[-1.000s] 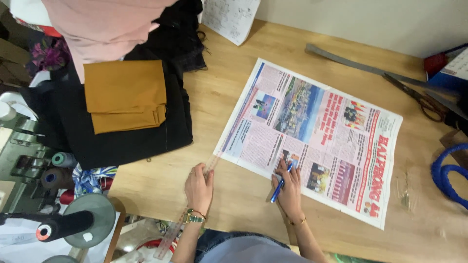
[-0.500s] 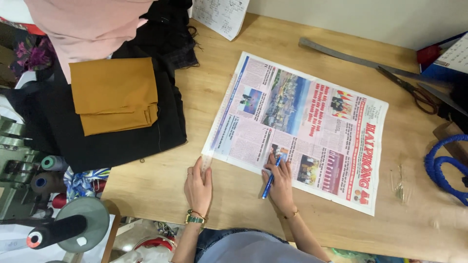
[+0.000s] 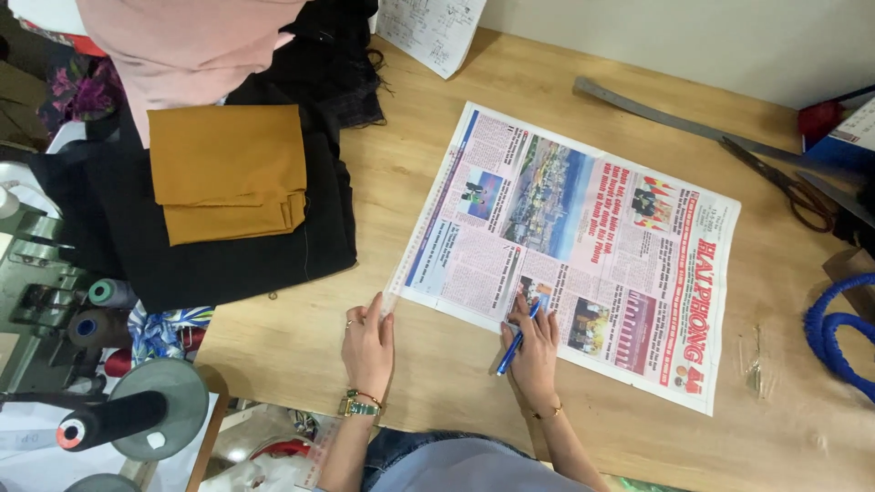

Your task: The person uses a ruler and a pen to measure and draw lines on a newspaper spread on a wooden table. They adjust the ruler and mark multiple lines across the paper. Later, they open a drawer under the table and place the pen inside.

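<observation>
The light is bright and even, maybe from above. The bench [image 3: 301, 355] looks warm, with soft, small shadows under the hands. The newspaper [image 3: 583, 246] is sharp and has no glare. The near left corner is darker and a bit blurry.

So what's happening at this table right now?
A person sits at a wooden table with a newspaper spread flat on it. The left hand presses the near end of a clear ruler lying along the paper's left edge. The right hand holds a blue pen at the paper's near edge. Folded mustard fabric lies on black cloth to the left.
</observation>
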